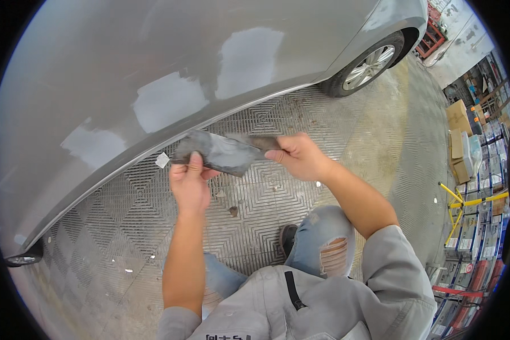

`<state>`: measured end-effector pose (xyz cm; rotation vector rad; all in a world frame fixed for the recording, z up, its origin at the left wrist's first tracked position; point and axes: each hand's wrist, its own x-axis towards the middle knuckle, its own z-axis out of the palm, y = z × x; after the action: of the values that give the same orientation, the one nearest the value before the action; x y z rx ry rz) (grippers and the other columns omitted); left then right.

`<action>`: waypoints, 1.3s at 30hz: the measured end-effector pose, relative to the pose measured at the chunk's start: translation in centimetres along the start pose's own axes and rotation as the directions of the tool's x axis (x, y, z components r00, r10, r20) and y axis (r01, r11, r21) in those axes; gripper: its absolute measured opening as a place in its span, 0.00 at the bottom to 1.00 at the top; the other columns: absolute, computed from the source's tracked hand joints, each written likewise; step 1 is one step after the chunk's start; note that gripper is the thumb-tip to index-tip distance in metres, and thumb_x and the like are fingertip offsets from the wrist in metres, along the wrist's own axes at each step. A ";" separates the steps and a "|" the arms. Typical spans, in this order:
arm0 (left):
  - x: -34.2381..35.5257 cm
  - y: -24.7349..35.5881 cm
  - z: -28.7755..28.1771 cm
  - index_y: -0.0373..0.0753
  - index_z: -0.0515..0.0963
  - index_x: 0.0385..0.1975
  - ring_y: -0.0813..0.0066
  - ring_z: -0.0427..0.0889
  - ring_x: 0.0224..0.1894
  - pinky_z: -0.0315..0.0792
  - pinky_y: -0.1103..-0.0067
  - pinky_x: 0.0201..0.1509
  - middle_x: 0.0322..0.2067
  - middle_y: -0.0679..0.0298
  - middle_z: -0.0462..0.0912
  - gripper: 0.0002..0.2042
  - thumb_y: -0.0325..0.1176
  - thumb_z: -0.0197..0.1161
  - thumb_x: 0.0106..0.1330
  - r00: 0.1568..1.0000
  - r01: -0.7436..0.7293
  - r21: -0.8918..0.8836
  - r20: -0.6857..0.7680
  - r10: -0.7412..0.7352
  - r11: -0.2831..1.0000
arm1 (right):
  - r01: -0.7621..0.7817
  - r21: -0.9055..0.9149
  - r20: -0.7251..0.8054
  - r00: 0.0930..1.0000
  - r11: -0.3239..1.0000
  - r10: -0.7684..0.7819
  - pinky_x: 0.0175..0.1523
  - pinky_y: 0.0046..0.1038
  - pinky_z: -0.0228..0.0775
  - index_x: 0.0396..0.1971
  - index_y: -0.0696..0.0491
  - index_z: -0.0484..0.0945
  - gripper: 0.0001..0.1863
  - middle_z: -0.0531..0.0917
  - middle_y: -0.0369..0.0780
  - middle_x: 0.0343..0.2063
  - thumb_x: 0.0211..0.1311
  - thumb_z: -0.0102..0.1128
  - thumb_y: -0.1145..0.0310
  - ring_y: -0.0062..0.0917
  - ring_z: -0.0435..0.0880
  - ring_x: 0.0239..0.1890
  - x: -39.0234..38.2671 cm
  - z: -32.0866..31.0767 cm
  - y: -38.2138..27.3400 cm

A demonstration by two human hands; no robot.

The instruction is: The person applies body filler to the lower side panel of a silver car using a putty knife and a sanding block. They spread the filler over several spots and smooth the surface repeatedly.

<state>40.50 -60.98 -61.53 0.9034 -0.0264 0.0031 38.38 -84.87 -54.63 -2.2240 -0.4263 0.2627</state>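
Note:
My left hand (190,182) grips a dark flat mixing board (186,148) at its left end, thumb pressed on top. Light grey putty (225,151) is smeared across the board's face. My right hand (301,160) is closed round the dark handle of a putty knife (264,142), whose blurred blade lies over the board's right part; I cannot tell whether it touches. Just beyond both hands stands a grey car (170,51). Its side carries pale filler patches (170,102), several in all, with uneven edges.
The car's wheel (368,67) is at the upper right. Underfoot is a ridged grey tile floor (266,198) with small scraps, among them a white piece (162,160). Along the right stand a yellow stand (462,203), cardboard boxes (458,144) and stacked cartons (469,232).

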 end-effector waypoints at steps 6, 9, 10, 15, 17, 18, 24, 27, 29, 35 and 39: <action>1.2 2.2 -1.9 0.38 0.71 0.44 0.73 0.81 0.34 0.80 0.78 0.34 0.37 0.62 0.79 0.11 0.33 0.50 0.66 0.999 -0.010 -0.182 0.047 0.019 0.983 | -0.126 0.299 -0.421 0.873 0.946 0.249 0.45 0.23 0.69 0.43 0.56 0.74 0.11 0.80 0.36 0.33 0.63 0.49 0.70 0.21 0.77 0.36 0.6 -0.5 1.4; 1.2 1.2 -2.5 0.37 0.72 0.42 0.73 0.80 0.37 0.79 0.76 0.37 0.38 0.62 0.79 0.09 0.32 0.51 0.66 0.994 0.065 -0.236 0.097 -0.043 0.970 | 0.071 0.824 -0.324 0.874 0.563 0.364 0.49 0.25 0.67 0.49 0.56 0.69 0.15 0.78 0.36 0.40 0.63 0.48 0.71 0.21 0.75 0.43 0.9 -0.4 1.1; 1.2 0.7 -2.6 0.37 0.72 0.40 0.73 0.80 0.38 0.79 0.74 0.38 0.39 0.62 0.79 0.08 0.32 0.51 0.66 0.991 0.096 -0.262 0.115 -0.068 0.960 | 0.065 0.850 -0.274 0.902 0.523 0.333 0.50 0.25 0.67 0.49 0.56 0.68 0.15 0.77 0.36 0.41 0.63 0.48 0.72 0.21 0.75 0.44 1.0 -0.3 0.7; 1.0 -2.1 -3.1 0.39 0.72 0.42 0.70 0.76 0.45 0.72 0.73 0.48 0.41 0.62 0.77 0.10 0.35 0.54 0.64 0.822 0.424 -0.351 0.535 -0.193 0.835 | -0.040 0.897 -0.107 0.947 0.441 0.303 0.49 0.26 0.67 0.47 0.58 0.68 0.13 0.76 0.37 0.40 0.63 0.47 0.72 0.20 0.74 0.43 2.2 1.7 -2.1; 0.5 -3.0 -2.5 0.38 0.73 0.40 0.74 0.78 0.41 0.72 0.77 0.45 0.38 0.64 0.79 0.11 0.36 0.58 0.61 0.658 0.580 -0.311 0.724 -0.208 0.753 | -0.137 0.887 -0.004 0.953 0.442 0.302 0.49 0.26 0.67 0.47 0.58 0.68 0.13 0.76 0.37 0.39 0.64 0.47 0.72 0.20 0.74 0.42 3.2 2.9 -2.7; -0.1 -3.3 -2.2 0.38 0.73 0.39 0.74 0.78 0.40 0.73 0.78 0.44 0.38 0.64 0.79 0.11 0.35 0.58 0.61 0.715 0.581 -0.297 0.631 -0.301 0.757 | -0.185 0.869 0.045 0.953 0.460 0.299 0.48 0.25 0.67 0.47 0.57 0.68 0.13 0.76 0.36 0.39 0.64 0.46 0.72 0.19 0.74 0.42 3.6 3.4 -2.9; 0.1 -3.6 -1.5 0.38 0.75 0.37 0.76 0.80 0.34 0.76 0.81 0.37 0.35 0.64 0.80 0.07 0.25 0.57 0.59 0.888 0.451 -0.284 0.236 -0.395 0.846 | -0.188 0.872 0.096 0.971 0.452 0.219 0.48 0.25 0.67 0.46 0.58 0.69 0.13 0.77 0.37 0.37 0.62 0.49 0.73 0.20 0.74 0.39 3.2 5.3 -4.1; 0.8 -3.8 -2.3 0.38 0.74 0.36 0.75 0.81 0.33 0.77 0.79 0.39 0.35 0.63 0.81 0.06 0.27 0.56 0.61 0.896 0.438 -0.284 0.216 -0.389 0.853 | -0.132 0.888 0.074 0.986 0.441 0.146 0.49 0.24 0.67 0.46 0.58 0.69 0.13 0.77 0.36 0.38 0.62 0.50 0.73 0.19 0.74 0.40 2.1 4.5 -4.1; 1.2 -3.5 -3.0 0.38 0.74 0.36 0.74 0.81 0.33 0.78 0.78 0.38 0.34 0.63 0.81 0.06 0.29 0.54 0.63 0.909 0.409 -0.406 0.263 -0.324 0.817 | -0.043 0.931 0.002 0.994 0.362 0.111 0.48 0.23 0.67 0.46 0.57 0.69 0.13 0.77 0.36 0.38 0.61 0.50 0.73 0.18 0.75 0.40 1.2 3.6 -3.6; 0.4 -1.3 -1.6 0.37 0.74 0.39 0.73 0.81 0.34 0.79 0.76 0.33 0.36 0.62 0.80 0.08 0.31 0.56 0.63 0.960 0.219 -0.228 0.226 -0.167 0.949 | 0.272 0.698 -0.528 0.821 0.662 0.219 0.38 0.20 0.67 0.34 0.55 0.72 0.06 0.77 0.32 0.30 0.58 0.55 0.72 0.14 0.73 0.32 0.3 0.8 -2.1; -1.1 -0.2 -0.2 0.35 0.75 0.38 0.74 0.80 0.33 0.79 0.76 0.31 0.35 0.63 0.80 0.07 0.27 0.56 0.62 0.971 0.089 0.105 0.211 -0.110 0.990 | 0.207 0.291 -0.555 0.832 0.934 -0.012 0.25 0.19 0.60 0.20 0.56 0.68 0.09 0.72 0.32 0.18 0.55 0.58 0.75 0.14 0.67 0.21 -0.4 1.6 -2.8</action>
<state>39.44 -60.96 -61.85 0.9965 -0.1850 -0.1893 36.90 -82.24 -53.48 -1.8144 -0.1731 -0.3438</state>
